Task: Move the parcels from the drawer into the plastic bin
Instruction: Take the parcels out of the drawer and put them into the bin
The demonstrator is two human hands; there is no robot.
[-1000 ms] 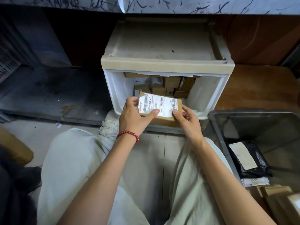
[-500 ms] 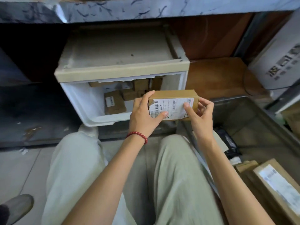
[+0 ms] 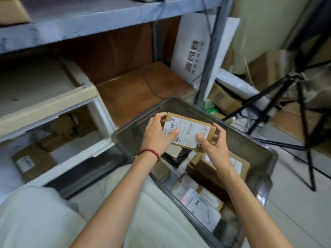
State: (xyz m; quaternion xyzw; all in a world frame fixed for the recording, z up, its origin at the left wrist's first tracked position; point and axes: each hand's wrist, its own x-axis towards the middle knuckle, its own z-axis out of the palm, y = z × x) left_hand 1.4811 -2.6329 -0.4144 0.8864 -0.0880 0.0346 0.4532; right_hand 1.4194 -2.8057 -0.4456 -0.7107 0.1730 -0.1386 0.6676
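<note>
Above the bin (image 3: 250, 151), my left grip (image 3: 157, 136) and right grip (image 3: 215, 145) pinch one parcel (image 3: 189, 130) by its ends; next, I reckon, lower and release

held parcel (image 3: 189, 118) | label (image 3: 187, 134): barcode, "6 A7" beside it (start of the code is hidden), small print blurred | white box (image 3: 192, 51): big dark characters, unreadable | drawer parcel (image 3: 38, 158): print blurred

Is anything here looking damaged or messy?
Slightly: the shipping label on the held cardboard parcel looks ragged along its left edge, perhaps torn. Parcels in the plastic bin lie jumbled at angles.
</note>
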